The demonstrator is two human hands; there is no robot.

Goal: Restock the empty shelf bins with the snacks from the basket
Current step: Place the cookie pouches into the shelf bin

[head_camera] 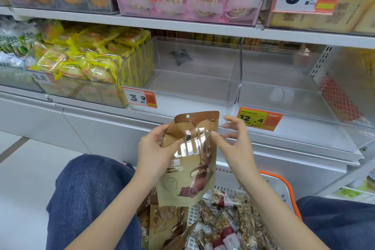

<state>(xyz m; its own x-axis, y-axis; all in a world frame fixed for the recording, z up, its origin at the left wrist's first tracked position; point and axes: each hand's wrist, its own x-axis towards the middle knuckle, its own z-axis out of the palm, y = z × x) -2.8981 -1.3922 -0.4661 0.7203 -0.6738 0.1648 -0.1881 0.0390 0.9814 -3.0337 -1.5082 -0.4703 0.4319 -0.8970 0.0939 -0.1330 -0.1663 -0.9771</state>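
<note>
A brown chocolate snack pouch (188, 170) is held upright in front of the shelf, above the basket. My left hand (155, 148) grips its upper left edge, thumb across the front. My right hand (233, 140) touches the pouch's upper right edge with its thumb, the other fingers spread and relaxed. Two clear empty bins stand on the shelf behind: one in the middle (194, 85), one to the right (284, 95). The white basket (282, 189) with orange handle sits between my knees, holding more brown pouches (162, 227) and several nut bars (233, 221).
A full bin of yellow-wrapped cakes (85, 63) stands left of the empty bins. Price tags 3.9 (140, 97) and 12.4 (258, 119) hang on the shelf edge. A red netted pack (341, 97) lies at the far right. The upper shelf holds packed pastries.
</note>
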